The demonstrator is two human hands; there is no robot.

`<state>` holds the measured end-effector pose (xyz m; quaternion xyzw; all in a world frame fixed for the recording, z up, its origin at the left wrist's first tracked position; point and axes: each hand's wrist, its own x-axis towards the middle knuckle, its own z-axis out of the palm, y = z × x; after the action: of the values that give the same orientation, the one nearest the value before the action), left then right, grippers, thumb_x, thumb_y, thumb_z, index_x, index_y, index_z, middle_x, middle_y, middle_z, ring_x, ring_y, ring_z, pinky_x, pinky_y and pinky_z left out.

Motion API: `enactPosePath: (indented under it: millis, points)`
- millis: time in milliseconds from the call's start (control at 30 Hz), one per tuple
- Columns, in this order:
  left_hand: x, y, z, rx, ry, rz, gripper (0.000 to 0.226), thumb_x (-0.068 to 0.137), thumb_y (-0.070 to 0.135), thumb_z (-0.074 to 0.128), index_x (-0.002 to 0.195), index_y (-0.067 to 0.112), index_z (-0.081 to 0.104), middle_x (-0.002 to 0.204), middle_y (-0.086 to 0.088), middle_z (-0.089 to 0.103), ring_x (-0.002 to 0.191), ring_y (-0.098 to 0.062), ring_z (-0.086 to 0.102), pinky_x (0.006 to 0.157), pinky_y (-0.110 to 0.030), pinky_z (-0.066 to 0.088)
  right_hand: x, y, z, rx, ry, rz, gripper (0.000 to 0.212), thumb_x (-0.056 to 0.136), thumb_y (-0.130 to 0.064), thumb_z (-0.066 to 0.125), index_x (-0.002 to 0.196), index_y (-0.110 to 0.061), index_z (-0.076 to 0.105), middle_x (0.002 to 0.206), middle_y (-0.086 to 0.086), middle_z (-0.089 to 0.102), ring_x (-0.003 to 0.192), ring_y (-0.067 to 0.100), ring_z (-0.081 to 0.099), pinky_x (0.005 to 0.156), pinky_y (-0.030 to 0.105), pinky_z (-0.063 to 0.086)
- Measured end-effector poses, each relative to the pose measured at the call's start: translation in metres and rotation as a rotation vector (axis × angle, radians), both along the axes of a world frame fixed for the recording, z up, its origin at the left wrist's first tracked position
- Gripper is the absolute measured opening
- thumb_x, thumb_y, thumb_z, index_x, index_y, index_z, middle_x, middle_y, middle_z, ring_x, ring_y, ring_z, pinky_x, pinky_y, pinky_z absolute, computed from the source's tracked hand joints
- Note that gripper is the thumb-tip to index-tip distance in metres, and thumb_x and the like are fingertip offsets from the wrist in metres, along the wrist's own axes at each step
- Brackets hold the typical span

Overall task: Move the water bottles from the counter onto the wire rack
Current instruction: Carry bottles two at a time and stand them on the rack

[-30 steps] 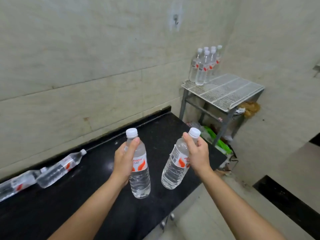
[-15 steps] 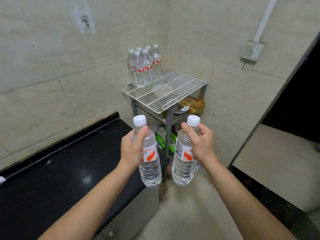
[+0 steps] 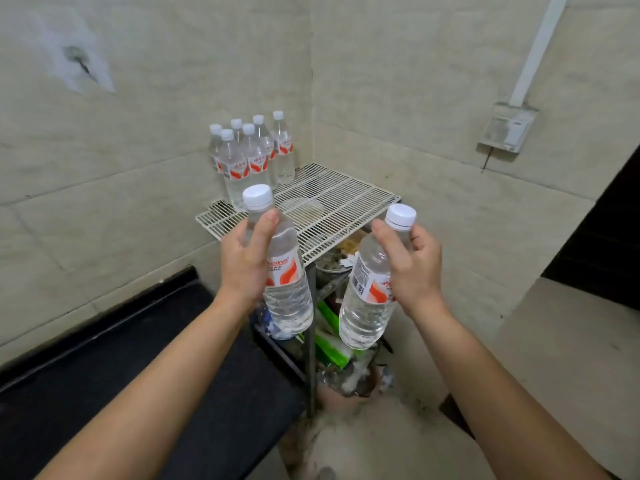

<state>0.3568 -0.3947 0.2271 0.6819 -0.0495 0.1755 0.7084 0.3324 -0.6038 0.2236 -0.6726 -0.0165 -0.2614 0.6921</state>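
The label on your left bottle point(image 3: 289, 289) carries red letters ending in "sha" with a registered mark. Your left hand point(image 3: 242, 265) covers the start of the word, and the dark line beneath is too small to read. Your right bottle point(image 3: 363, 299) shows a barcode and fine print, unreadable. The rack bottles point(image 3: 247, 161) bear red script, illegible.

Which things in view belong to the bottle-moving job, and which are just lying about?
Job: left hand holding left bottle; right hand holding right bottle; rack; six bottles standing on it; counter.
Lying about: clutter under the rack; wall box; hook.
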Motion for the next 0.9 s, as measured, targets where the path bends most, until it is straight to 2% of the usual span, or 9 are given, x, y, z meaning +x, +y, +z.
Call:
enactPosePath:
  millis: [167,267,333,400,467,600,767,833,900]
  points:
    - [0.118,-0.015,0.001,-0.052,0.033,0.07,0.039,0.076,0.061,0.063,0.082,0.023,0.071,0.079,0.001,0.075,0.077,-0.018,0.071,0.076,-0.038,0.055,0.113,-0.025,0.014,0.023,0.048,-0.016,0.022,0.074,-0.041,0.076,0.074,-0.019,0.07,0.065,-0.007,0.069,0.062,0.01,0.063,0.06,0.027,0.05]
    - [0.177,-0.021,0.002,0.003,0.073,0.084,0.054,0.076,0.064,0.063,0.096,0.015,0.071,0.091,-0.003,0.077,0.086,-0.02,0.074,0.082,-0.042,0.059,0.172,-0.033,0.019,0.005,0.029,-0.038,0.024,0.076,-0.043,0.075,0.065,-0.023,0.066,0.061,-0.01,0.064,0.061,0.01,0.06,0.058,0.027,0.048]
    - [0.211,-0.026,0.002,0.043,0.11,0.098,0.057,0.08,0.066,0.063,0.108,0.017,0.069,0.103,-0.002,0.076,0.095,-0.018,0.073,0.089,-0.046,0.058,0.205,-0.034,0.021,-0.007,0.018,-0.054,0.027,0.081,-0.038,0.074,0.063,-0.025,0.059,0.055,-0.018,0.058,0.055,0.0,0.054,0.054,0.019,0.043]
    - [0.239,-0.03,0.001,0.048,0.147,0.096,0.054,0.087,0.063,0.062,0.121,0.021,0.064,0.113,0.004,0.073,0.102,-0.011,0.07,0.089,-0.036,0.058,0.235,-0.036,0.021,-0.014,0.011,-0.062,0.024,0.086,-0.033,0.073,0.068,-0.024,0.06,0.055,-0.021,0.059,0.055,-0.004,0.054,0.054,0.013,0.042]
    - [0.263,-0.034,0.002,0.056,0.143,0.101,0.05,0.093,0.057,0.058,0.129,0.022,0.059,0.118,0.009,0.07,0.103,-0.007,0.069,0.076,-0.02,0.058,0.265,-0.037,0.02,-0.025,0.018,-0.036,0.018,0.086,-0.039,0.069,0.075,-0.025,0.065,0.063,-0.019,0.065,0.063,-0.001,0.06,0.059,0.016,0.046]
    - [0.306,-0.036,-0.004,0.102,0.181,0.166,0.066,0.095,0.061,0.051,0.145,0.018,0.046,0.133,0.004,0.061,0.104,-0.004,0.065,0.06,-0.006,0.051,0.331,-0.032,0.013,-0.106,0.035,0.063,0.02,0.093,-0.036,0.069,0.075,-0.028,0.064,0.064,-0.021,0.064,0.064,-0.004,0.059,0.06,0.014,0.045]
    - [0.347,-0.042,-0.013,0.156,0.244,0.302,0.073,0.092,0.068,0.048,0.144,0.016,0.045,0.14,-0.003,0.057,0.123,-0.02,0.059,0.094,-0.034,0.051,0.408,-0.022,0.005,-0.331,0.033,0.186,0.024,0.091,-0.04,0.071,0.072,-0.031,0.059,0.065,-0.021,0.063,0.063,-0.006,0.057,0.061,0.016,0.044]
    - [0.355,-0.05,-0.019,0.137,0.244,0.34,0.07,0.091,0.065,0.054,0.142,0.018,0.048,0.136,0.0,0.061,0.12,-0.016,0.062,0.097,-0.037,0.053,0.435,-0.02,-0.004,-0.316,0.057,0.314,0.021,0.09,-0.04,0.073,0.076,-0.031,0.062,0.069,-0.024,0.066,0.065,-0.008,0.06,0.063,0.014,0.046]
    - [0.36,-0.06,-0.024,0.096,0.238,0.38,0.057,0.09,0.056,0.061,0.133,0.02,0.055,0.123,0.006,0.068,0.109,-0.006,0.068,0.094,-0.035,0.056,0.458,-0.022,-0.015,-0.294,0.135,0.472,0.014,0.089,-0.043,0.073,0.085,-0.032,0.066,0.079,-0.019,0.071,0.075,-0.005,0.066,0.072,0.022,0.052]
